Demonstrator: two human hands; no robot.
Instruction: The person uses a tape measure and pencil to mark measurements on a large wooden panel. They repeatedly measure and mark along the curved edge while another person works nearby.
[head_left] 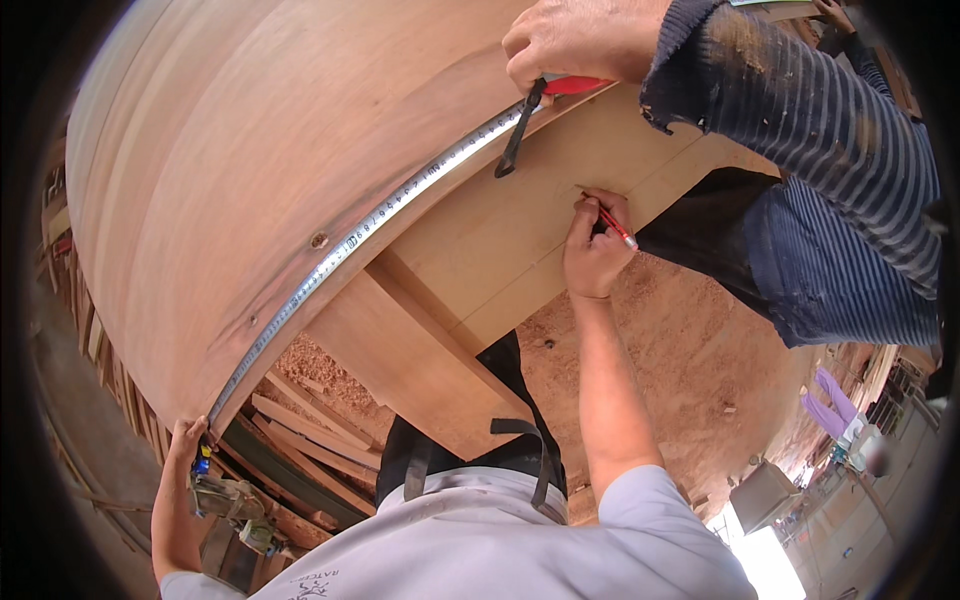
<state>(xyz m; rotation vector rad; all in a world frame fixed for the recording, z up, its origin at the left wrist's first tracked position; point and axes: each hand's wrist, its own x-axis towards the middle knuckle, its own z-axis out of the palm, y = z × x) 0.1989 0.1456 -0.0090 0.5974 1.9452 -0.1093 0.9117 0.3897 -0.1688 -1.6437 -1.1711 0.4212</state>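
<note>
At the far left, my left hand (187,438) is closed on a tape measure, its blue-and-yellow case (203,461) just below the fingers. The drawn-out blade (372,222) runs up and right along the edge of a large wooden panel (250,130). In my right hand (598,250) a red pencil (617,227) is pinched, its tip at the surface of a light wooden board (500,235). Another person's hand (585,40) grips a red object (578,86) with a black strap (518,135) at the blade's far end.
A wooden piece (400,350) juts toward me from the light board. Timber strips (310,435) lie at the lower left, above sawdust on the floor (640,350). The other person's striped sleeve (790,110) reaches in from the right.
</note>
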